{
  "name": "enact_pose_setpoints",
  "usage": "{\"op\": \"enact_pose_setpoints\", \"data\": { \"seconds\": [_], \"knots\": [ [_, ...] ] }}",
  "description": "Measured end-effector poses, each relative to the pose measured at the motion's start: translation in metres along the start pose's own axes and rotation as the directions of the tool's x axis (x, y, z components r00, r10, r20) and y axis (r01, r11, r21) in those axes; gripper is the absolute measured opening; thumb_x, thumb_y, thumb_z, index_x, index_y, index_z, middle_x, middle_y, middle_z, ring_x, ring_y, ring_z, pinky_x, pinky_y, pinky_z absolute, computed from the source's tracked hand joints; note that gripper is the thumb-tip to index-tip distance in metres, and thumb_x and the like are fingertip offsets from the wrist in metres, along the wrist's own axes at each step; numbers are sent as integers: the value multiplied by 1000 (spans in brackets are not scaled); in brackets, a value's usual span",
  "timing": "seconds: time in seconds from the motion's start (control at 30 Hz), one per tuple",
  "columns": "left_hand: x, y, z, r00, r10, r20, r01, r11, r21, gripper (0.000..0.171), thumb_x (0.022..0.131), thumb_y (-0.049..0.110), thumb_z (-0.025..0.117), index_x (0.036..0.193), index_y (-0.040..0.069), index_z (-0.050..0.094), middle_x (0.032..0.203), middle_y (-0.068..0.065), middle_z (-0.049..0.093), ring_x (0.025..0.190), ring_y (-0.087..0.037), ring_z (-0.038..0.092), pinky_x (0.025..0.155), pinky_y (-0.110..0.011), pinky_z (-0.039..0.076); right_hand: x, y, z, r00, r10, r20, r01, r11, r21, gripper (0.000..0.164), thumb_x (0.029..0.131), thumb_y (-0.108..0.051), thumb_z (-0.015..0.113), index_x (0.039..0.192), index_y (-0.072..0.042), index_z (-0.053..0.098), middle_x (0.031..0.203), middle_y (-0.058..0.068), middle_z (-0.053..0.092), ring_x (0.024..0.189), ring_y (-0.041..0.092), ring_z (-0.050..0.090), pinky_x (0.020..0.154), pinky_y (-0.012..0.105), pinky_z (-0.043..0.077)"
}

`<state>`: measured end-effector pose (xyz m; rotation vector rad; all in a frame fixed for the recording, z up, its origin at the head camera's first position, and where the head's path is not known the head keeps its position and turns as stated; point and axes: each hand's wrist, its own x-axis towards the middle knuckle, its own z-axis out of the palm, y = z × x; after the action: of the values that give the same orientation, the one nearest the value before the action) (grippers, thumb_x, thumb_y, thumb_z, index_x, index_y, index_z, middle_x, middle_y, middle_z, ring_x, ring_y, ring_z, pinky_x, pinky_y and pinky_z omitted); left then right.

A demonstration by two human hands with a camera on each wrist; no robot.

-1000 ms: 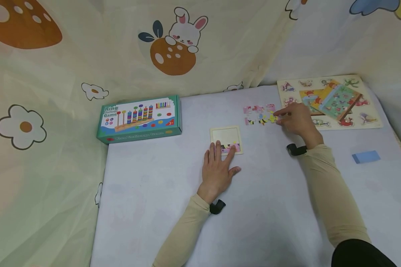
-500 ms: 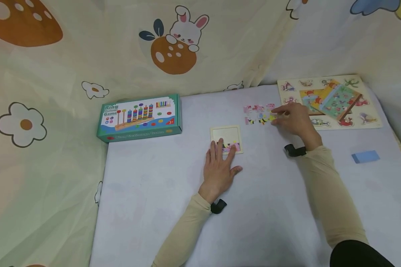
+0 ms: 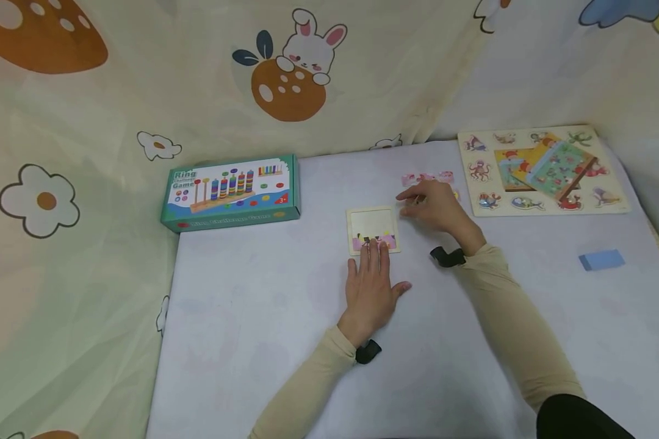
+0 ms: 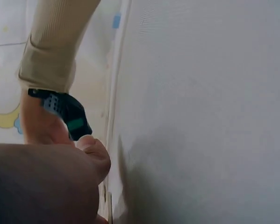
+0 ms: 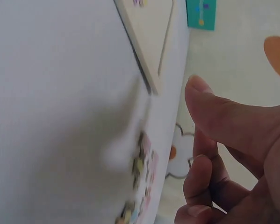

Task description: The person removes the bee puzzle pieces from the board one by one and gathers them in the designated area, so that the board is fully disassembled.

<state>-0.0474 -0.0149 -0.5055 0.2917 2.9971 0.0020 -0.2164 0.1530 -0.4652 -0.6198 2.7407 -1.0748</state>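
Observation:
A small square puzzle frame [image 3: 371, 221] lies mid-table, with a pink, yellow and black row of pieces along its near side. My left hand [image 3: 370, 296] lies flat, its straight fingertips resting on that row and the near rim. Just right of the frame is my right hand [image 3: 436, 207], thumb and forefinger stretched towards it, the other fingers curled. Whether a puzzle piece sits between those fingertips I cannot tell. Loose puzzle pieces [image 3: 428, 177] lie behind the right hand, partly hidden by it. In the right wrist view the thumb stands near the frame's corner [image 5: 151, 79].
A green ring game box [image 3: 230, 194] lies at the back left. At the back right, a sea-animal board [image 3: 527, 204] carries two colourful cards or boards [image 3: 560, 164]. A blue block [image 3: 602, 260] lies at the right. A printed cloth [image 3: 198, 79] hangs behind the table.
My right hand has moved left from the right end of the loose pieces to beside the frame. My left hand has slid slightly back and right, uncovering more of the piece row.

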Motion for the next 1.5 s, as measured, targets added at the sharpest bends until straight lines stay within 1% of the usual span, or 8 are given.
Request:
{"op": "enact_pose_setpoints", "data": {
  "seconds": [0.2, 0.4, 0.63, 0.73, 0.97, 1.2, 1.37, 1.5],
  "knots": [
    [-6, 4, 2, 1000, -8, 9, 8, 999, -35, 102, 101, 77, 41, 169, 3, 20, 177, -18, 20, 163, -30, 24, 121, -49, 31, 7, -15, 20, 992, -33, 120, 28, 999, 44, 26, 91, -11, 83, 115, -2, 81, 105, 17, 79, 96, 31, 68, 85, 41, 50],
    [-10, 8, 3, 1000, -14, 24, 15, 998, -54, 103, 102, 76, 38, 169, 1, 17, 178, -19, 10, 166, -30, 16, 125, -47, 27, 15, -31, 38, 963, -111, 246, 93, 992, 82, 20, 96, -13, 77, 113, -3, 82, 114, 16, 80, 96, 27, 69, 84, 37, 50],
    [-11, 7, 3, 999, -6, 49, 9, 998, -64, 103, 101, 76, 38, 170, 2, 14, 179, -17, 7, 166, -30, 14, 126, -51, 24, 20, -48, 47, 926, -129, 356, 101, 990, 96, 15, 97, -13, 78, 105, -3, 83, 92, 8, 81, 80, 17, 71, 78, 35, 56],
    [-11, 7, 3, 998, -5, 64, 9, 998, -62, 103, 102, 77, 37, 170, 3, 13, 179, -16, 8, 166, -30, 12, 128, -52, 23, 22, -51, 49, 917, -118, 382, 92, 992, 86, 12, 97, -13, 78, 100, -4, 83, 86, 5, 80, 75, 14, 69, 73, 32, 54],
    [-12, 6, 4, 999, 6, 54, -4, 999, -40, 102, 102, 77, 35, 170, 3, 16, 178, -16, 13, 166, -30, 16, 127, -52, 24, 25, -53, 53, 904, -67, 423, 52, 998, 47, 11, 94, -17, 82, 95, -7, 81, 84, 4, 77, 74, 14, 66, 70, 28, 51],
    [-12, 4, 5, 999, 20, 38, -19, 999, -41, 101, 102, 76, 36, 169, 2, 18, 178, -17, 14, 166, -30, 16, 127, -53, 24, 25, -56, 53, 903, -37, 427, 17, 999, 50, 13, 92, -19, 85, 93, -8, 77, 83, 4, 74, 72, 14, 65, 67, 27, 50],
    [-12, 4, 6, 999, 25, 36, -23, 999, -34, 102, 102, 77, 35, 169, 2, 18, 178, -18, 15, 166, -30, 17, 128, -53, 25, 24, -55, 52, 897, -42, 441, 10, 997, 75, 13, 94, -18, 82, 93, -7, 76, 82, 5, 73, 70, 15, 64, 66, 28, 51],
    [-11, 4, 6, 999, 22, 26, -21, 1000, -15, 103, 101, 78, 36, 169, 2, 17, 178, -18, 16, 165, -30, 20, 127, -52, 26, 23, -51, 50, 899, -40, 435, -1, 996, 92, 15, 97, -22, 80, 95, -8, 75, 85, 4, 73, 74, 15, 64, 69, 28, 50]
  ]
}}
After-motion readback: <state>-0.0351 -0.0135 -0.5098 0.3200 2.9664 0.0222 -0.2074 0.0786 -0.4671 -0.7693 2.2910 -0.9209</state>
